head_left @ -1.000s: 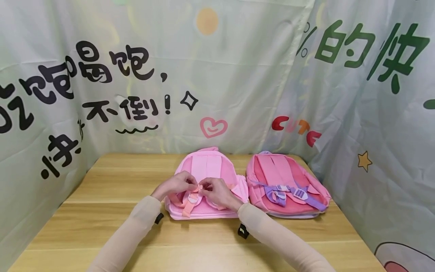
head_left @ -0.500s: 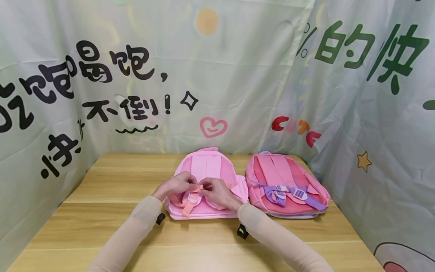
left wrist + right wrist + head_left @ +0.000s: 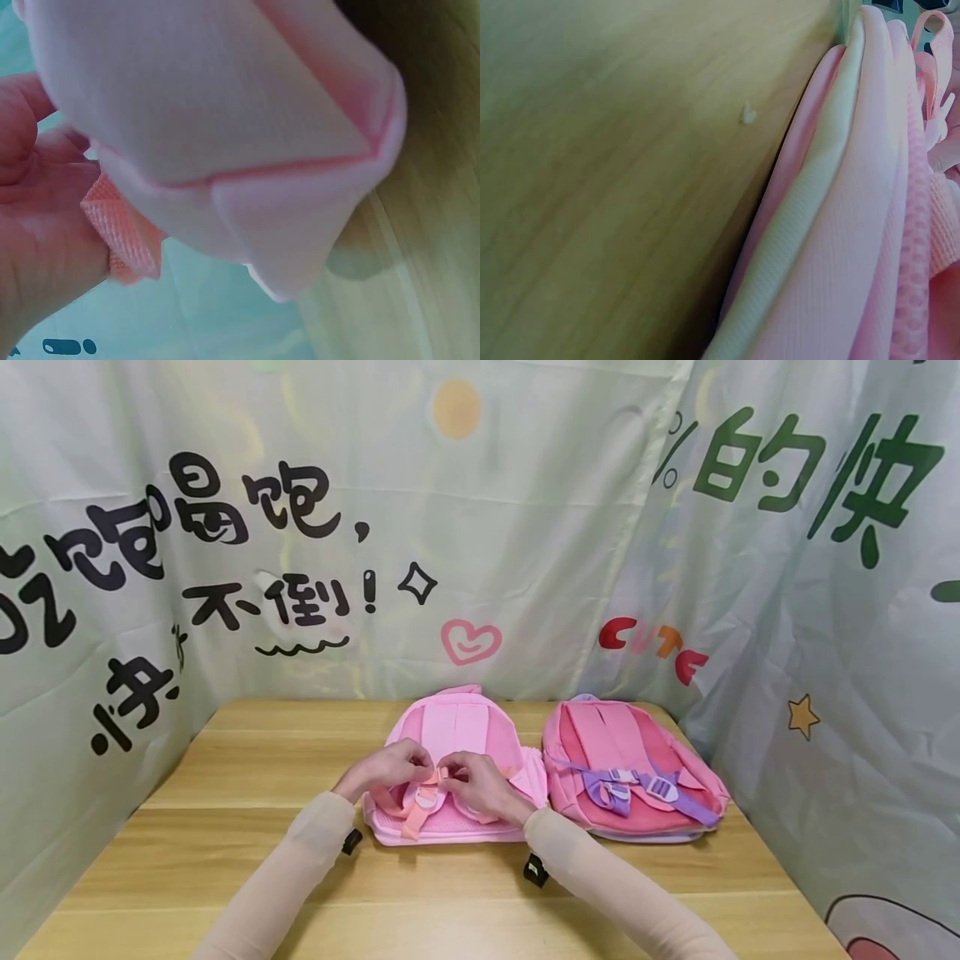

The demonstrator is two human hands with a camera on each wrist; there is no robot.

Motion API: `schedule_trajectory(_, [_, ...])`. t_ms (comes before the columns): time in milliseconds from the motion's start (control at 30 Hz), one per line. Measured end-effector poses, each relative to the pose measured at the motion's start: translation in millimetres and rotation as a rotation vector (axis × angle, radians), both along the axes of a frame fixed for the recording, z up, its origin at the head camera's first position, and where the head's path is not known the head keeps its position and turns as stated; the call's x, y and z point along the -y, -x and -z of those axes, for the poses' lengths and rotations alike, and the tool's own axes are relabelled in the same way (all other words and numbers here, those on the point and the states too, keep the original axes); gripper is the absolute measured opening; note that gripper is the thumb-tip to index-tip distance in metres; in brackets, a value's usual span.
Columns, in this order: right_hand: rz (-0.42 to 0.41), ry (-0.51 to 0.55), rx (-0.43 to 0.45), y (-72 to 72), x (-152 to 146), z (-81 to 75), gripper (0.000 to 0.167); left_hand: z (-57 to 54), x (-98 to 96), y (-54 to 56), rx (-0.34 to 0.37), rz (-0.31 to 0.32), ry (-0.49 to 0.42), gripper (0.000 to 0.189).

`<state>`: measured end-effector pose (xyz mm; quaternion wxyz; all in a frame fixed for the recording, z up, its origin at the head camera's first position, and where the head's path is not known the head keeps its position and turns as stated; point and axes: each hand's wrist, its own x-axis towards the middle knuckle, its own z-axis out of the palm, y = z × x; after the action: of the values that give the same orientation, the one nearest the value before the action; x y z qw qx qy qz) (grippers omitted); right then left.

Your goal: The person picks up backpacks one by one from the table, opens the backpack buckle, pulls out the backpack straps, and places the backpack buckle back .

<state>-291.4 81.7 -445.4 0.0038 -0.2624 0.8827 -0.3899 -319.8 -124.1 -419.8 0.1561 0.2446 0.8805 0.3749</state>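
Note:
A light pink backpack (image 3: pixel 455 718) lies on the table with its padded back panel and shoulder straps facing up. Over its middle, my left hand (image 3: pixel 392 765) and right hand (image 3: pixel 486 785) meet with fingertips almost together, pinching orange webbing strap (image 3: pixel 441 773) between them. What joins the strap there is mostly covered by the fingers. Below the hands, a pale plastic slider (image 3: pixel 426 797) sits on the strap, and a loose orange end (image 3: pixel 413 824) hangs over the panel. In the left wrist view, folded orange webbing (image 3: pixel 127 232) lies against my left palm, beside the pink fabric (image 3: pixel 172 97).
To the right stands a darker pink backpack (image 3: pixel 611 727), close against the light pink one, its purple straps (image 3: pixel 663 787) buckled across the back. The wooden table (image 3: pixel 270 760) is enclosed by printed curtains (image 3: pixel 525 527) at the back and sides.
Both hands stay at the same spot on the strap, with only tiny shifts of the fingers and wrists. The backpacks have not moved.

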Motion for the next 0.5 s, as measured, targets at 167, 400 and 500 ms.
schedule_trajectory(167, [-0.006,-0.003,-0.005,0.5,-1.1,0.4,0.021,2.1,-1.3,1.6,0.028,0.013,-0.031,0.014])
schedule_trajectory(400, [0.004,0.006,0.000,0.3,-1.2,1.4,0.021,2.1,-1.3,1.2,0.023,0.025,-0.057,0.013])
schedule_trajectory(500, [0.010,0.006,0.002,0.2,-1.3,1.8,0.022,1.0,0.5,1.1,0.012,0.023,-0.034,0.012])
